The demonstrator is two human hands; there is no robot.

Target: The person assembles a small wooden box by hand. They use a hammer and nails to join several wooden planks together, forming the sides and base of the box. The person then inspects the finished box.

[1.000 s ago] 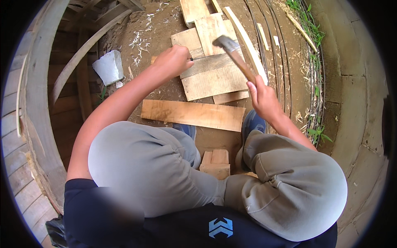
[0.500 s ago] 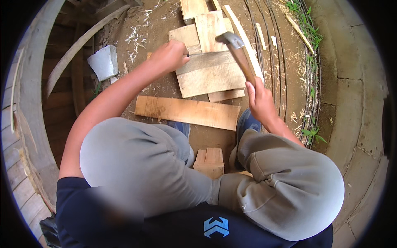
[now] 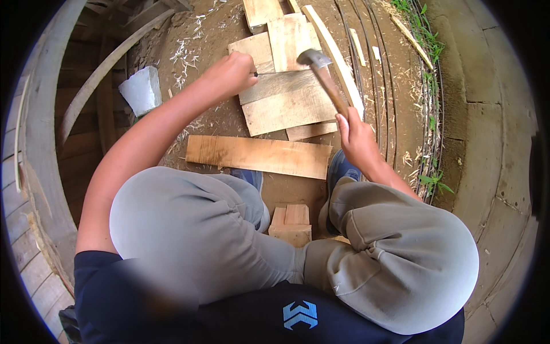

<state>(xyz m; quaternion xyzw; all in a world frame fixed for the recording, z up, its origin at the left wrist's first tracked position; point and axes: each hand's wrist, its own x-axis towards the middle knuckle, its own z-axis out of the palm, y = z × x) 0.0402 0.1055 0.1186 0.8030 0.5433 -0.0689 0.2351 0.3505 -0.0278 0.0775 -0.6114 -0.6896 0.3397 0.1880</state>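
Hammer [image 3: 327, 82] points 11 o'clock from right hand [image 3: 358, 137] clenched round it; dark object [image 3: 255, 74] at fisted left hand's [image 3: 232, 74] 3 o'clock, forearm 7 o'clock

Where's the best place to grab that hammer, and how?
Probably by the near end of its wooden handle, coming from the right and wrapping your fingers around it. The handle is long and slim and slants toward the person and rightward, leaving the metal head at the far end. The right hand grips it there.
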